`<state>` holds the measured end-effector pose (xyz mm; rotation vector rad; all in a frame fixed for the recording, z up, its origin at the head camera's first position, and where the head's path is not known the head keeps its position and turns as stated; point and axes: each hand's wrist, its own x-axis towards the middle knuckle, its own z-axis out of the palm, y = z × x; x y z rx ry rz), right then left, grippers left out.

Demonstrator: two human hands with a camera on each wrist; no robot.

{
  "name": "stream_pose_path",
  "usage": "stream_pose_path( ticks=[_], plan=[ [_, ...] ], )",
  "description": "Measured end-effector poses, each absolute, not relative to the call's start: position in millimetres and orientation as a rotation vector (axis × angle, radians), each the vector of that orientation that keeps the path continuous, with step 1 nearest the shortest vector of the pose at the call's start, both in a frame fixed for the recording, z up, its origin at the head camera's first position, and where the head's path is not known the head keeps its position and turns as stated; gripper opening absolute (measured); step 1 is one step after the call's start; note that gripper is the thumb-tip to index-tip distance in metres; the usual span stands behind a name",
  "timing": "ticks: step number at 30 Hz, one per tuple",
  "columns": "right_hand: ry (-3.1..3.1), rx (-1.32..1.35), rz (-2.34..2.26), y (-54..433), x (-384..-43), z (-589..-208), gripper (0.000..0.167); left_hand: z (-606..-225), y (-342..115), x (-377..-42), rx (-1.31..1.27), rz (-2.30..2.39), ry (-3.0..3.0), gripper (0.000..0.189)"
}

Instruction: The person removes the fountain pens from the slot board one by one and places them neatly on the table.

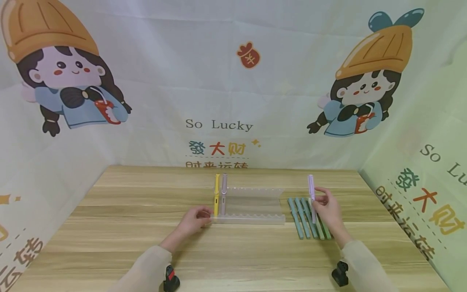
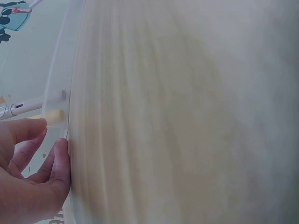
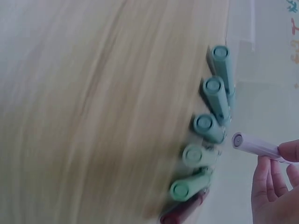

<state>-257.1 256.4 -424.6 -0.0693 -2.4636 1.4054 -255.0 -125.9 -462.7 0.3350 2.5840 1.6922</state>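
My left hand grips the left end of a clear pen rack, its thumb and fingertips at the corner in the left wrist view. A yellow pen and a greyish-mauve pen stand upright side by side in the rack's left end. With thumb and fingers, my right hand pinches a lilac pen, held nearly upright above a row of pens. In the right wrist view the lilac pen points its end away from the hand, apart from the row.
Several pens lie side by side right of the rack: teal ones, green ones and a dark red one. Wooden tabletop lies under everything. A printed cloth hangs behind and at the sides.
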Motion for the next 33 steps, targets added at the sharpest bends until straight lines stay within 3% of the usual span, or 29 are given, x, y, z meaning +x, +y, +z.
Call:
stream_pose_path(
  ticks=[33],
  plan=[
    [-2.751,-0.060,1.080,326.2,-235.7,-428.5,0.039,-460.5,-124.8,-252.6,0.319,1.700,2.582,0.016]
  ],
)
